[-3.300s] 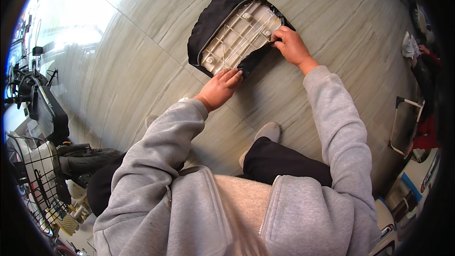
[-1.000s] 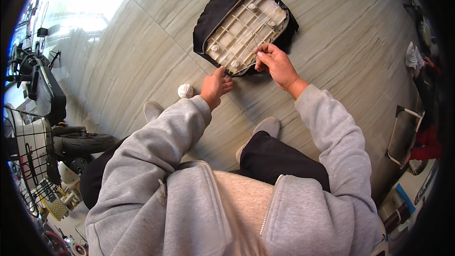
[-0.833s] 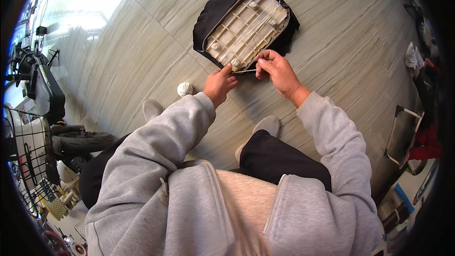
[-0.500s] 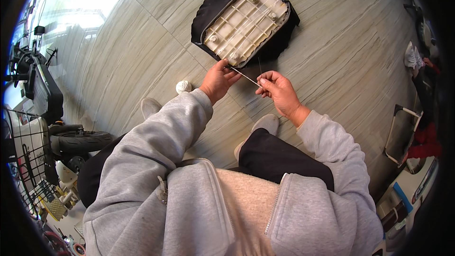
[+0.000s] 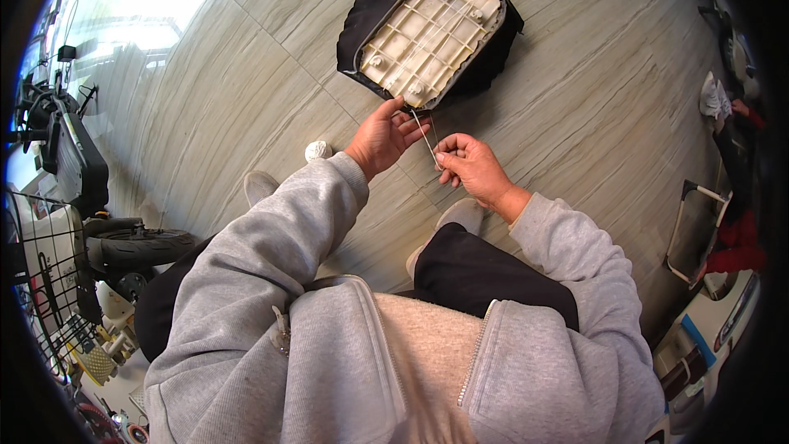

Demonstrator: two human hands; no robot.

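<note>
An upturned seat lies on the floor in front of me, with a cream ribbed plastic base (image 5: 436, 33) and a black cover (image 5: 370, 20) wrapped round its rim. My left hand (image 5: 386, 138) is at its near corner, thumb on the cover's edge, the other fingers curved below it. From that corner a white string (image 5: 424, 133) runs taut to my right hand (image 5: 475, 166), which pinches it between thumb and fingers. A second thin strand shows beside it. White strands also cross the base, over its round knobs.
A ball of white string (image 5: 318, 150) rests on the floor near my left shoe (image 5: 260, 187). At left stand a black wire basket (image 5: 49, 271) and a tyre (image 5: 140, 245). A pale metal frame (image 5: 699, 230) and red cloth (image 5: 734, 259) are at right.
My right hand has moved a little left and down, and the string now runs more steeply. The seat has shifted slightly, its near corner moving right, with my left hand still at it.
</note>
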